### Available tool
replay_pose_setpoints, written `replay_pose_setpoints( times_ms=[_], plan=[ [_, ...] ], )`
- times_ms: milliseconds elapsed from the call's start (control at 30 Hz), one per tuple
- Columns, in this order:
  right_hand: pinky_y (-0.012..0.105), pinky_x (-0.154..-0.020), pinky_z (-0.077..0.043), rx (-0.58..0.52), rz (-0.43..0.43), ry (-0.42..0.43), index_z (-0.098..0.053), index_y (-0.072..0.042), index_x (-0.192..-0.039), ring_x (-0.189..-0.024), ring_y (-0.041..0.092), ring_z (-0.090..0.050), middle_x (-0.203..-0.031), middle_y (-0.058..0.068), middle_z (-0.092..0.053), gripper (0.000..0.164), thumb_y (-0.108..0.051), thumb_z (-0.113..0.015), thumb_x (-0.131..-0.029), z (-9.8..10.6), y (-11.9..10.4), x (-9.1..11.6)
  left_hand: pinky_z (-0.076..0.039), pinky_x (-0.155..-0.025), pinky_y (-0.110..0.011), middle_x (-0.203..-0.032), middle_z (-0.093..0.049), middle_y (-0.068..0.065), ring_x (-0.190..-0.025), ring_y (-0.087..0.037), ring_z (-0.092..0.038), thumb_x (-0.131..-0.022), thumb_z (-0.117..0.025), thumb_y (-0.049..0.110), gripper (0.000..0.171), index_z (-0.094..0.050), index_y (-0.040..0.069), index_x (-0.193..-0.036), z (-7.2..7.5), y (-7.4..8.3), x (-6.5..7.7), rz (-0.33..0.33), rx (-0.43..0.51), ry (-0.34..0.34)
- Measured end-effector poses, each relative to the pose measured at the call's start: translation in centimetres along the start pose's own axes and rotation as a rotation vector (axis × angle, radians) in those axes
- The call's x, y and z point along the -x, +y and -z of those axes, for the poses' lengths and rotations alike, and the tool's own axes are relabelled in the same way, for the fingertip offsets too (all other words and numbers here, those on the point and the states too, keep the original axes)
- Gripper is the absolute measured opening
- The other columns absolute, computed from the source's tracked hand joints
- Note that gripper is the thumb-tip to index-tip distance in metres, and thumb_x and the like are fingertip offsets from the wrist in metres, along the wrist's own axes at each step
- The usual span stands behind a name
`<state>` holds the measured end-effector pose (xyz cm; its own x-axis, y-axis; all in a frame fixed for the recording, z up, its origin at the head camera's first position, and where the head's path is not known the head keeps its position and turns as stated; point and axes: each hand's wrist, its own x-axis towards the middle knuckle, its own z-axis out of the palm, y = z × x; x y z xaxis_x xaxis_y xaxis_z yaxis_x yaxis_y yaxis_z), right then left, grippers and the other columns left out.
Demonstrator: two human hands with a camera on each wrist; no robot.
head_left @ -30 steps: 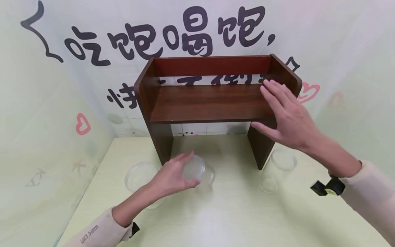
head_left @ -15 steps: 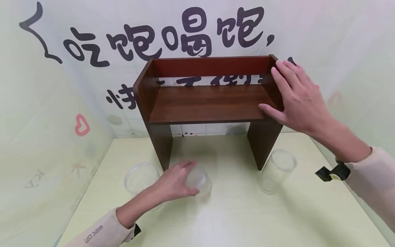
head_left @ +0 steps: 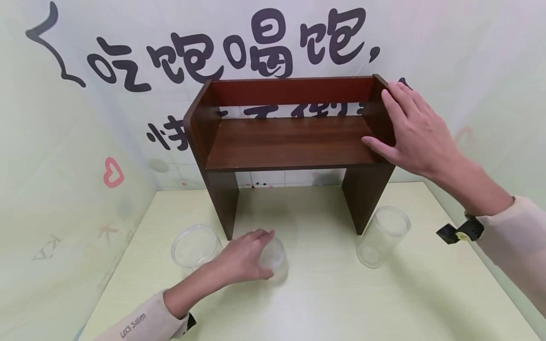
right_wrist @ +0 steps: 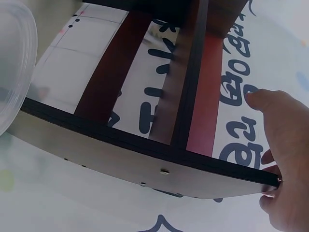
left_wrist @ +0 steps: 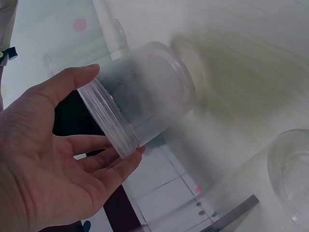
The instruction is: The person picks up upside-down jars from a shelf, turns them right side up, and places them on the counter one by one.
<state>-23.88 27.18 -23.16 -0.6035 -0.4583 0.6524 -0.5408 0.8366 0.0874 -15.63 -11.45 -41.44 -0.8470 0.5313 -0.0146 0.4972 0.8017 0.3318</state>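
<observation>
A clear plastic jar (head_left: 277, 260) is in my left hand (head_left: 245, 258), below the shelf's front left. The left wrist view shows thumb and fingers gripping the jar's ribbed lid (left_wrist: 108, 116) from opposite sides, the jar's base close to the tabletop. My right hand (head_left: 420, 132) rests at the right side panel of a dark brown wooden shelf (head_left: 290, 142). Its fingers lie straight over the panel's top edge, and its thumb is spread toward the inside. In the right wrist view the panel's corner (right_wrist: 268, 181) meets the fingers, and part of them is hidden.
A wide clear jar (head_left: 196, 246) stands left of my left hand, partly behind the forearm. A tall clear jar (head_left: 384, 237) stands by the shelf's right foot. The pale table (head_left: 332, 293) meets a printed cloth backdrop (head_left: 128, 118) behind and at the sides.
My left hand has lowered the jar and brought it slightly nearer to me. My right hand has moved right and up, from in front of the shelf to its right panel.
</observation>
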Motion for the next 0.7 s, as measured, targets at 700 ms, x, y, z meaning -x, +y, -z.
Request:
replay_pose_setpoints(
  times_ms=[700],
  plan=[
    [0.078,-0.098,-0.047,0.006,-0.097,-0.071,-0.035,0.005,-0.161,-0.154,0.043,-0.036,-0.162,0.026,-0.043,0.094,-0.039,-0.081,-0.091,0.1,0.0,0.1,-0.061,-0.076,-0.056,-0.142,-0.063,-0.014,-0.126,-0.034,-0.064,-0.073,-0.096,0.040,0.092,-0.058,0.006,-0.150,-1.9,-0.1,0.3,-0.037,-0.064,-0.021]
  ],
)
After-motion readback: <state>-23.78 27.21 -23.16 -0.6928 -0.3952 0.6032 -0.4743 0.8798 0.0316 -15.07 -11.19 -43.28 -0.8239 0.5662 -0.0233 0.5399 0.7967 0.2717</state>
